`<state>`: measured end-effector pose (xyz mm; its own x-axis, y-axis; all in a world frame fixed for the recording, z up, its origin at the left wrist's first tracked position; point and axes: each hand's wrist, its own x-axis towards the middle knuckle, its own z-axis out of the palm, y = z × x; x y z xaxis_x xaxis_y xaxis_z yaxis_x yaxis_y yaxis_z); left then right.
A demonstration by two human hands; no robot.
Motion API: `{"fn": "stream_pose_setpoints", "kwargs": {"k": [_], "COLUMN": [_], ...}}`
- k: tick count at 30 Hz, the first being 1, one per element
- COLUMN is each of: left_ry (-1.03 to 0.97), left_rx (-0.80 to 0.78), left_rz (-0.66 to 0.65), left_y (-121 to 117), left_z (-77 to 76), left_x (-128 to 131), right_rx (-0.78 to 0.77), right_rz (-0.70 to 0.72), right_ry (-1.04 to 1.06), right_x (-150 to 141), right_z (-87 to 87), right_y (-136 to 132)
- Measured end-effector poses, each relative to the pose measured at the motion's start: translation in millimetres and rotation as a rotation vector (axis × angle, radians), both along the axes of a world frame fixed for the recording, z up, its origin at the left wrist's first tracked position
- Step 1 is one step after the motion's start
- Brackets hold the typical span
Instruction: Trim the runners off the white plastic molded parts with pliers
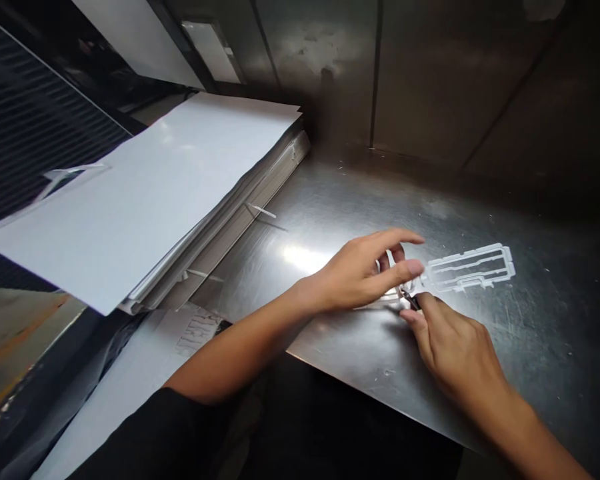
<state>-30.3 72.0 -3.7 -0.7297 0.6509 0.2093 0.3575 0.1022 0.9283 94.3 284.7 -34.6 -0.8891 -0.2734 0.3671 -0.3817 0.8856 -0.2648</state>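
The left hand (pixel 355 277) pinches the near end of a clear moulded plastic frame (pixel 473 269), which lies over the right part of the steel bench (pixel 540 360). The right hand (pixel 460 350) clenches small black-handled nippers (pixel 411 299) at the frame. A stack of white sheets (pixel 130 193) occupies the bench's left end

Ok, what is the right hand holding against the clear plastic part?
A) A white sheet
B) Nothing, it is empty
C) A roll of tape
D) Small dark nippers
D: the right hand grips small dark nippers at the near end of the clear plastic part, beside the left hand.
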Motion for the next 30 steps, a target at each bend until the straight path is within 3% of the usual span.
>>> {"fn": "stream_pose_setpoints", "kwargs": {"k": [5,14,18,22,25,30], "left_ry": [0.09,-0.377,-0.469,-0.634,-0.735,-0.721], "left_rx": [-0.078,0.243,0.383,0.451,0.435,0.441], "left_rz": [-0.156,-0.105,-0.01,0.006,-0.048,-0.182], "left_y": [8,14,16,17,15,14], "left_z": [-5.8,-16.6,-17.8,-18.0,-16.6,-13.8], "left_x": [4,-2,-4,-5,-3,2], "right_rx": [0.133,0.177,0.081,-0.025,-0.114,-0.27], "right_rz": [0.08,0.112,0.094,0.055,-0.016,-0.139], "right_ry": [0.033,0.021,-0.038,-0.033,-0.004,-0.061], "right_x": [8,4,0,-1,-2,-3], "right_z": [-9.7,-6.1,-6.2,-2.2,3.6,8.5], "right_y": [-18,9,27,31,28,26]}}
